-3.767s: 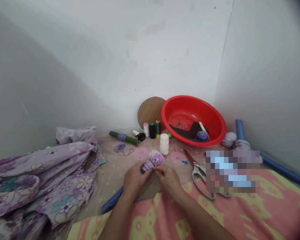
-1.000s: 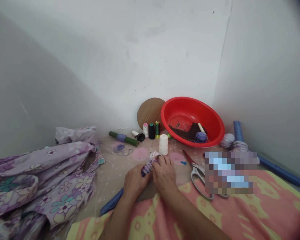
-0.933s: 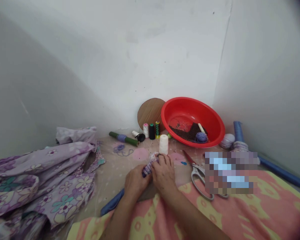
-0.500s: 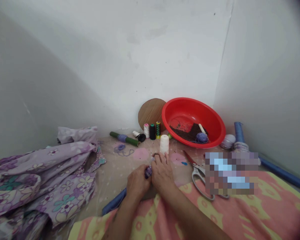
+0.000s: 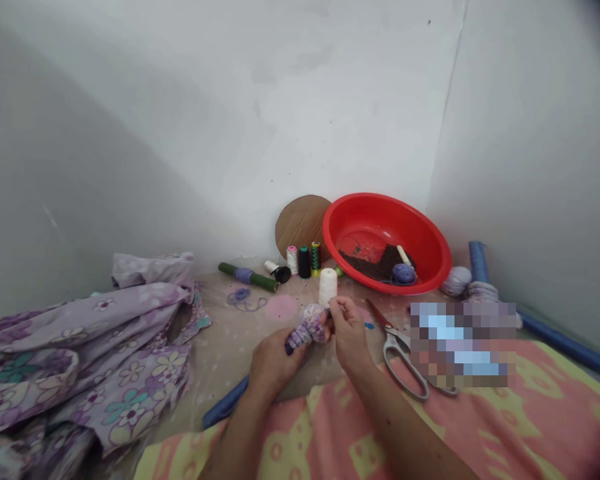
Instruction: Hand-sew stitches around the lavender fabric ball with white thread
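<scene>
My left hand (image 5: 275, 360) is closed around a wound bundle of floral purple-and-white fabric (image 5: 310, 323), with a dark blue bit at its lower end. Against the bundle's right side, my right hand (image 5: 349, 333) has thumb and forefinger pinched together. Something small and dark shows by those fingertips, too unclear to name. A white cone of thread (image 5: 328, 287) stands just behind the right hand. From under the left wrist a blue wrapped tube (image 5: 225, 403) sticks out; whether it joins the bundle is hidden.
Scissors (image 5: 397, 357) lie right of my hands, beside a blurred patch. Behind are a red basin (image 5: 330, 230) with purple yarn, several thread spools (image 5: 304, 262), a cardboard disc (image 5: 300, 223) and a green tube (image 5: 250, 277). Floral cloth (image 5: 130, 373) heaps at left; a pink-yellow cloth (image 5: 325, 427) lies in front.
My right hand has shifted right and turned, its fingers going from lying over the bundle to a pinch. More of the fabric bundle now shows. My left hand stays in nearly the same place.
</scene>
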Demonstrator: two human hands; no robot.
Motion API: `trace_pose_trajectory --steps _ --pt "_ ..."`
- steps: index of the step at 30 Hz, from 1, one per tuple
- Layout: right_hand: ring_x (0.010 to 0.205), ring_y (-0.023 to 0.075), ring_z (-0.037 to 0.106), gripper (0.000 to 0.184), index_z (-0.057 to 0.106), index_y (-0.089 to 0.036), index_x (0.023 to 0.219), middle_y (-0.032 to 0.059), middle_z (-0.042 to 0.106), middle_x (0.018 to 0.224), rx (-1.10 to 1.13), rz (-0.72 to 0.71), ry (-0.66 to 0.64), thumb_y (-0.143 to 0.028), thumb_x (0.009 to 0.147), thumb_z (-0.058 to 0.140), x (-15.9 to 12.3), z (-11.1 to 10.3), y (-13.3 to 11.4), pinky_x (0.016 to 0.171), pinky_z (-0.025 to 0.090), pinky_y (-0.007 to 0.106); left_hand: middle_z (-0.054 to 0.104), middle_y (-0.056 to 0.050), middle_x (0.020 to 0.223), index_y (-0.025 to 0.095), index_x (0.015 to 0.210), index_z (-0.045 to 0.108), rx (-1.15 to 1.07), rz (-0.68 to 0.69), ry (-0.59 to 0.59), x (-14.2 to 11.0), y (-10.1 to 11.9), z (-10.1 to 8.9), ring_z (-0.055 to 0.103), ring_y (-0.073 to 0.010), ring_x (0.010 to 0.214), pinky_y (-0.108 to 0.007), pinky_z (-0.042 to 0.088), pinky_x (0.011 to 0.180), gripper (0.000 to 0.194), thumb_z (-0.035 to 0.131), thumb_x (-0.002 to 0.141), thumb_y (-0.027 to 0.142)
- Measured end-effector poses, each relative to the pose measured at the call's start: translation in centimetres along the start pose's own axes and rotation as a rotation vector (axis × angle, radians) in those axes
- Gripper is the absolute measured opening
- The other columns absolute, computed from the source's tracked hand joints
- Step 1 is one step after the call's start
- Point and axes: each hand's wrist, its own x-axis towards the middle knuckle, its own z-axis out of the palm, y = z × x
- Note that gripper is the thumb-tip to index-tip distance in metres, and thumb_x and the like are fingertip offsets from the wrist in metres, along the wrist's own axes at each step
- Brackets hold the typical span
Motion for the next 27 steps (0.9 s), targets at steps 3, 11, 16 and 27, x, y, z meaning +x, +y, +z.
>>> trace_pose_trajectory --steps 3,11,16,27 --pt "0.035 0.0061 0.043 0.024 0.045 -0.019 0.077 -0.0076 0.05 0.05 0.095 -0.017 0.087 -0.042 0.072 0.05 0.3 -0.7 -0.4 0.035 0.035 0.017 0.062 -0.005 0.1 0.023 0.104 0.057 -0.006 0.007 0.0 0.1 -0.1 -0.1 0.055 -0.0184 0.089 -0.022 0.036 0.072 0.038 0.042 0.074 0.043" --pt "0.042 0.0077 0.051 0.021 0.048 -0.018 0.077 -0.0063 0.054 0.055 0.208 -0.085 0.279 -0.035 0.068 0.057 1.2 -2.3 -1.1 0.044 0.043 0.02 0.062 -0.004 0.101 0.024 0.106 0.056 -0.019 0.042 0.004 0.5 -1.0 0.2 0.055 -0.0174 0.089 -0.022 0.037 0.071 0.036 0.041 0.076 0.036" --pt "0.041 0.0066 0.05 0.02 0.049 -0.017 0.074 -0.0065 0.053 0.054 0.235 -0.141 0.312 -0.033 0.068 0.058 1.5 -3.0 -1.4 0.044 0.043 0.02 0.062 -0.004 0.1 0.024 0.106 0.055 -0.008 0.051 0.006 0.6 -1.2 0.3 0.055 -0.0176 0.089 -0.022 0.037 0.071 0.036 0.04 0.076 0.037" --pt "0.041 0.0064 0.047 0.022 0.051 -0.015 0.073 -0.0061 0.051 0.053 0.188 -0.213 0.367 -0.033 0.065 0.06 1.4 -3.2 -1.8 0.043 0.042 0.021 0.061 -0.003 0.103 0.026 0.109 0.053 -0.013 0.048 -0.008 0.8 -1.5 0.5 0.054 -0.0166 0.09 -0.022 0.036 0.073 0.037 0.039 0.076 0.038"
